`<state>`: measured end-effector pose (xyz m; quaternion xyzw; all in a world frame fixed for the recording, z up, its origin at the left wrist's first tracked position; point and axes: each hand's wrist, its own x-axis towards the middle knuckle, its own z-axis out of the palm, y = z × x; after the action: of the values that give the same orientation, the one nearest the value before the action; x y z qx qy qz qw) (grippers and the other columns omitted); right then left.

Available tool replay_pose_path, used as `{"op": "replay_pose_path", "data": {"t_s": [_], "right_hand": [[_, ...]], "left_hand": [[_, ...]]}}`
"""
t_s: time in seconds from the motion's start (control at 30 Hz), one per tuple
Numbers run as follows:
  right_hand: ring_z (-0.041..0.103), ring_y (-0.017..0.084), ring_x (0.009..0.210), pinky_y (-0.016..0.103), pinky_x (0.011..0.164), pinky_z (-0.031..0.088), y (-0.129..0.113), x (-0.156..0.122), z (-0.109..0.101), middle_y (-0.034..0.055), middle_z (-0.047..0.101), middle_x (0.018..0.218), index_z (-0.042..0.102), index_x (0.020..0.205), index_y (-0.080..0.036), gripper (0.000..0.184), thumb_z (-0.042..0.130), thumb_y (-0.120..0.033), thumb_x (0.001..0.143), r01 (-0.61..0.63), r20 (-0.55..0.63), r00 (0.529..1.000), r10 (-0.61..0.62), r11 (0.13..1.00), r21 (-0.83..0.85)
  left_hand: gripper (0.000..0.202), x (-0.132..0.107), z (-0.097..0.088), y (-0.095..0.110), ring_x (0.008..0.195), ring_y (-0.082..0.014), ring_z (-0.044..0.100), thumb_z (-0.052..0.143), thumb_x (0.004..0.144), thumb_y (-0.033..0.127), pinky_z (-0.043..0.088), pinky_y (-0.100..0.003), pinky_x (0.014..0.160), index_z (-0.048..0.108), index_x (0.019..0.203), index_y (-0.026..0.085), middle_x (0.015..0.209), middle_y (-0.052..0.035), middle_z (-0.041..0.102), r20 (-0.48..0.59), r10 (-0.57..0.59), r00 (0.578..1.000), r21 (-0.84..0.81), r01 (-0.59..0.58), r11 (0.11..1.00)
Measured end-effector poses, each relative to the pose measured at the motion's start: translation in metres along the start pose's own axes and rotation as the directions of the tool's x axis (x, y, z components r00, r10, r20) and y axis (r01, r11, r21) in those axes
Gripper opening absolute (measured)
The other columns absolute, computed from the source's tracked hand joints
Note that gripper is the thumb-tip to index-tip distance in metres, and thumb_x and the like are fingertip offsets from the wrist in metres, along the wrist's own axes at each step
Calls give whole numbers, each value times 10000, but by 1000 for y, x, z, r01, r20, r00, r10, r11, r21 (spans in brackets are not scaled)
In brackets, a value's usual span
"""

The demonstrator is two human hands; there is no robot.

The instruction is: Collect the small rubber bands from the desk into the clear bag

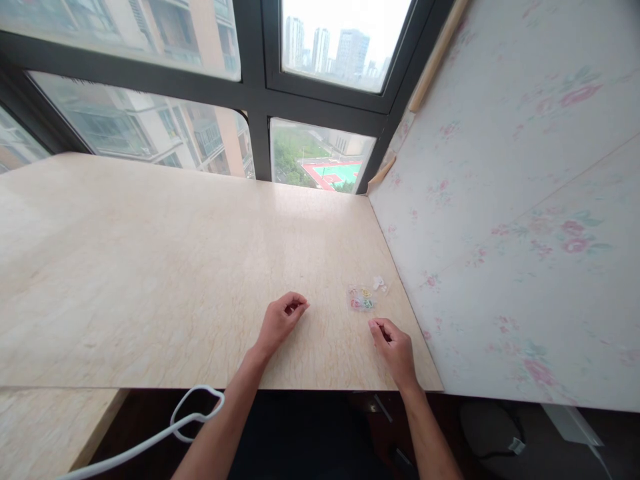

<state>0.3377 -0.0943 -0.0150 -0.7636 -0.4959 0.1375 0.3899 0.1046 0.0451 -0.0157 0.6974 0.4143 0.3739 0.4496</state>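
Note:
My left hand (286, 319) is closed over the stone sill, thumb and forefinger pinched together; anything between the tips is too small to make out. To its right, my right hand (393, 343) is also closed, its fingers curled against the thumb, and whatever may be inside is hidden. Just beyond the right hand lies a small clear compartment box (361, 299) with little red, yellow and green pieces in separate compartments. A few small white pieces (379, 283) lie at the box's far right side. Neither hand touches the box.
The cream marble sill (150, 267) runs along dark window frames (260, 133). A flower-patterned wall (500, 233) bounds it on the right. A white cable (145, 450) loops beside my left forearm, below the sill's front edge.

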Motion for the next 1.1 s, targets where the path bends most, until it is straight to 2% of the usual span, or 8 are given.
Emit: {"op": "replay_pose_path", "data": {"t_s": [0.3, 0.63, 1.1], "right_hand": [[559, 158, 556, 237, 523, 404, -1, 0, -1, 16, 620, 607, 649, 777, -181, 331, 493, -452, 885, 1, 2, 1000, -1, 1000, -4], [568, 161, 565, 240, 529, 415, -2, -1, -1, 23, 629, 620, 660, 802, -173, 351, 483, -464, 887, 10, 3, 1000, -10, 1000, -9], [582, 162, 566, 243, 553, 422, -5, -1, -2, 14, 630, 622, 652, 794, -179, 326, 498, -451, 887, 1, 13, 1000, -1, 1000, -15]], "left_hand": [[111, -1, 0, -1, 673, -131, 590, 558, 826, 267, 451, -237, 616, 603, 772, 181, 772, -27, 669, -8, -6, 1000, -27, 6, 1000], [135, -1, 1, -10, 656, -124, 573, 559, 851, 287, 442, -227, 614, 570, 773, 177, 708, -6, 617, -11, 11, 1000, -87, -12, 996], [152, -1, 1, -6, 641, -118, 571, 570, 845, 295, 443, -230, 611, 534, 752, 179, 694, 6, 601, -35, 1, 999, -104, -4, 995]]}}
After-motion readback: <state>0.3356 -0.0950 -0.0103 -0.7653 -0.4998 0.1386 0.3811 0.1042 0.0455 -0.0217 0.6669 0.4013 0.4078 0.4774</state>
